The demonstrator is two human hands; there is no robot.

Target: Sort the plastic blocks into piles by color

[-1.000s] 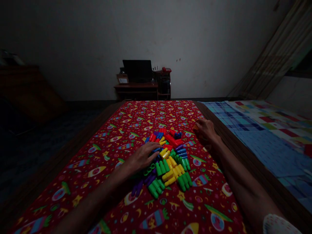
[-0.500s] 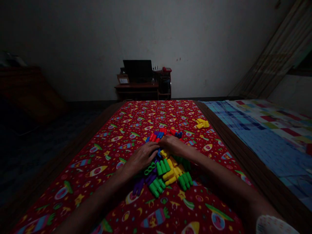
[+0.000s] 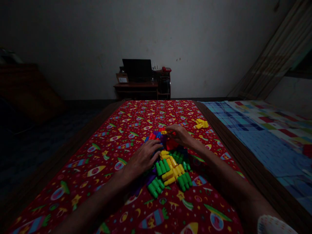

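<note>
A pile of plastic toy blocks, shaped like short joined tubes, lies on a red patterned cloth. My left hand (image 3: 146, 154) rests at the pile's left side, fingers stretched over the blue and purple blocks there. Lifted above the far right of the pile, my right hand (image 3: 179, 134) pinches a yellow block (image 3: 164, 132) at its fingertips. Nearer to me are green blocks (image 3: 156, 187) and yellow blocks (image 3: 174, 170). Red blocks (image 3: 172, 144) show under my right hand. My left hand hides part of the pile.
A small group of yellow blocks (image 3: 201, 123) sits apart on the red cloth (image 3: 156, 110), near its right edge. Beyond the cloth stands a desk (image 3: 136, 86) with a dark monitor (image 3: 137, 69). Blue and checkered bedding (image 3: 248, 130) spreads at the right.
My right hand has risen from the pile and shifted slightly right and away, with a yellow block now in its fingers. My left hand has barely moved.
</note>
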